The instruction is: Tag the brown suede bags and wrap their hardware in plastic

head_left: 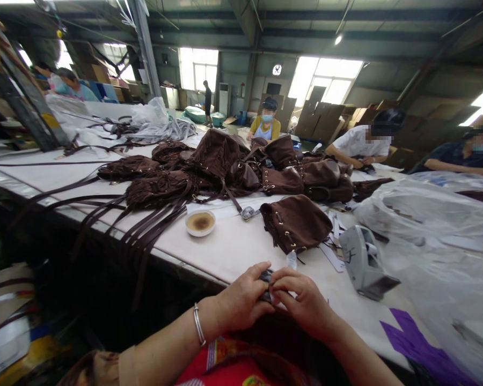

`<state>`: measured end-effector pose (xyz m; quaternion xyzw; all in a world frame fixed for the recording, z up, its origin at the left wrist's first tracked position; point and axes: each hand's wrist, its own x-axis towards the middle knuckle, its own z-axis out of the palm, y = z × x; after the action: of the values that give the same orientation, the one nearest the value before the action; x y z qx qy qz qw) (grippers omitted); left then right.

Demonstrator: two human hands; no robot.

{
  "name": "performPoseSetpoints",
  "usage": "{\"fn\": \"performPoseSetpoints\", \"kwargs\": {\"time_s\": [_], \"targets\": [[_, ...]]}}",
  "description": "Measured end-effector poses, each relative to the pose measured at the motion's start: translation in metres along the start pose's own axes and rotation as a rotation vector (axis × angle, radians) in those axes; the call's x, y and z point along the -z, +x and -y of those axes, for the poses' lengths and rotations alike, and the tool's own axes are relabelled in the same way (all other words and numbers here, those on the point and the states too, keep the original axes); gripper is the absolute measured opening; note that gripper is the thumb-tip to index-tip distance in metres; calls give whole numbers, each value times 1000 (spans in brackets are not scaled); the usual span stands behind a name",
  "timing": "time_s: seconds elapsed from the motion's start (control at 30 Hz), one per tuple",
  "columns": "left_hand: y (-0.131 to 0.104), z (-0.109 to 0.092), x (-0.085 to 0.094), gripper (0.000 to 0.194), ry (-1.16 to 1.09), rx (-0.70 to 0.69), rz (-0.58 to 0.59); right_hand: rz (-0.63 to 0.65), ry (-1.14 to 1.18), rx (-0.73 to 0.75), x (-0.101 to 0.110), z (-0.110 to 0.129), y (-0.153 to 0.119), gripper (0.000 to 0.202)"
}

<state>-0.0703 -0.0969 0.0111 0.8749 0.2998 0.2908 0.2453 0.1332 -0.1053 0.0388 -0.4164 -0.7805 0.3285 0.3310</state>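
Observation:
My left hand [244, 298] and my right hand [304, 301] meet at the table's near edge, with fingers closed around a small dark, shiny bundle [266, 276]. Fingers cover most of the bundle, so I cannot make out its kind. Just beyond my hands a brown drawstring bag [300, 222] lies on its side, its metal eyelets facing left. A scrap of clear plastic [292, 260] sits between that bag and my right hand. Further left stands a white bowl [200, 232] with a yellowish-brown content.
A pile of brown fringed bags [217, 155] spans the white table [225, 252], straps [145, 230] hanging over its near edge. On the right are a grey tape dispenser [364, 262], plastic sheeting [438, 230] and a purple piece [422, 343]. Several people work beyond.

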Motion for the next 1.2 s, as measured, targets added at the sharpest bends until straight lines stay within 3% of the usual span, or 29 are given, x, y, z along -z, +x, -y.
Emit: {"fn": "performPoseSetpoints", "kwargs": {"time_s": [0.07, 0.2, 0.43, 0.6, 0.87, 1.1, 1.2], "targets": [[1, -1, -3, 40, -31, 50, -4, -52, 2, 9, -4, -1, -2, 18], [2, -3, -12, 18, -75, 93, -52, -94, 45, 28, -7, -2, -2, 15], [1, -5, -16, 14, -154, 64, -62, 95, 55, 3, 8, 3, 2, 18], [5, -13, -10, 14, -229, 15, -67, 94, -38, -79, 14, 9, 7, 16], [8, -15, -7, 21, -257, -22, -52, 253, -113, -8, 27, 13, 13, 13], [7, -12, -14, 17, -251, -16, -97, 250, -221, -71, 21, 15, 15, 14], [5, -10, -17, 13, -248, 28, -100, 251, -266, -33, 18, 10, 12, 14]]}}
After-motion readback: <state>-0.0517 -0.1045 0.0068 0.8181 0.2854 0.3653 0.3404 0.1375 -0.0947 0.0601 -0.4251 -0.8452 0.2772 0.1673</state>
